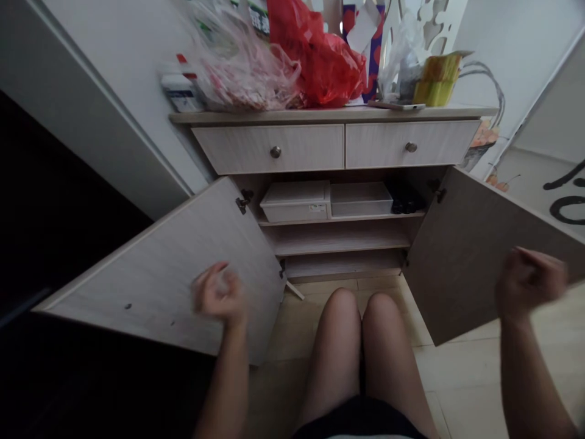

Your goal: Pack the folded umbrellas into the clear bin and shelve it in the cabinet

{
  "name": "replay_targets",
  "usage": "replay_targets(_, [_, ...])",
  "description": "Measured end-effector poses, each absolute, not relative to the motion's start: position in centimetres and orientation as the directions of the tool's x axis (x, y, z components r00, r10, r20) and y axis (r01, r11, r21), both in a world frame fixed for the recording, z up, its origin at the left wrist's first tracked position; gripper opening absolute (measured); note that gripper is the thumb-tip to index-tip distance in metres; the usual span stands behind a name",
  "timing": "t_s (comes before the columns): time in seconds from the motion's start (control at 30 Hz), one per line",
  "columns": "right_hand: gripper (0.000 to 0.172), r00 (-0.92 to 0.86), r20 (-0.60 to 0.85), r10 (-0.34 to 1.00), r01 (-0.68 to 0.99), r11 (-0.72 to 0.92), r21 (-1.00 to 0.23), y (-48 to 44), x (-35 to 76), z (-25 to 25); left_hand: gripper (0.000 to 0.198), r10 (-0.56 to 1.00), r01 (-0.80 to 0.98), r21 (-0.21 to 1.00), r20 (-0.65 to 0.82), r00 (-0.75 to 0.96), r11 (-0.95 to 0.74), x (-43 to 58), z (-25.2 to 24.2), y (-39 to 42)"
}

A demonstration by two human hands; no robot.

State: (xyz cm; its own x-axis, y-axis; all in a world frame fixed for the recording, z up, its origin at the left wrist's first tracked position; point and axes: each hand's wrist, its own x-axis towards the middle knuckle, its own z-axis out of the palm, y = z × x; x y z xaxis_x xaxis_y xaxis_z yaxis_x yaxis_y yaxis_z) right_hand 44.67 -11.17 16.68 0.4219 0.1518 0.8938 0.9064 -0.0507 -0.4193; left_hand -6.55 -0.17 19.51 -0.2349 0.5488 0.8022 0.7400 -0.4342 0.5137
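I crouch before a low wooden cabinet (338, 114) with both doors swung wide. My left hand (219, 296) hovers in front of the left door (173, 262), fingers curled loosely; it is blurred and I cannot make out anything in it. In front of the right door (461, 250), my right hand (530, 281) is also blurred, with its fingers curled in. Neither hand touches a door. Inside, two pale storage boxes (297, 201) (361, 199) sit on the top shelf beside dark shoes (406, 201). My bare knees (361, 317) are between the doors.
Two shut drawers (274, 149) with round knobs sit above the shelves. On the cabinet top are a red plastic bag (320, 58), a clear bag (242, 61), a phone (397, 105) and yellow packs (436, 79). The lower shelves hold nothing. Tiled floor lies below.
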Motion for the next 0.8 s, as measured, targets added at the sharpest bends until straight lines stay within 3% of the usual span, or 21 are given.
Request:
replay_targets(0.13, [0.028, 0.166, 0.884, 0.438, 0.922, 0.249, -0.297, -0.9, 41.3, 17.8, 0.023, 0.577, 0.751, 0.345, 0.814, 0.059, -0.563, 0.0, 18.7, 8.5])
replay_targets(0.23, [0.03, 0.057, 0.758, 0.65, 0.94, 0.22, -0.259, 6.7, 40.2, 18.0, 0.021, 0.646, 0.759, 0.155, 0.648, 0.405, -0.632, 4.4, 18.8, 14.4])
replay_targets(0.33, [0.03, -0.018, 0.552, 0.834, 0.985, 0.11, -0.134, 12.2, 39.7, 18.0, 0.021, 0.695, 0.783, -0.056, 0.425, 0.58, -0.619, 7.8, 19.6, 18.8])
replay_targets(0.5, [0.03, -0.069, 0.286, 0.956, 0.995, 0.045, 0.092, 17.1, 39.1, 18.2, 0.025, 0.745, 0.783, -0.283, 0.25, 0.618, -0.555, 10.7, 20.4, 22.5])
replay_targets(0.8, [0.033, -0.048, 0.18, 0.983, 0.995, 0.032, 0.09, 20.2, 39.5, 17.0, 0.031, 0.782, 0.806, -0.247, 0.211, 0.586, -0.538, 11.0, 19.1, 24.9])
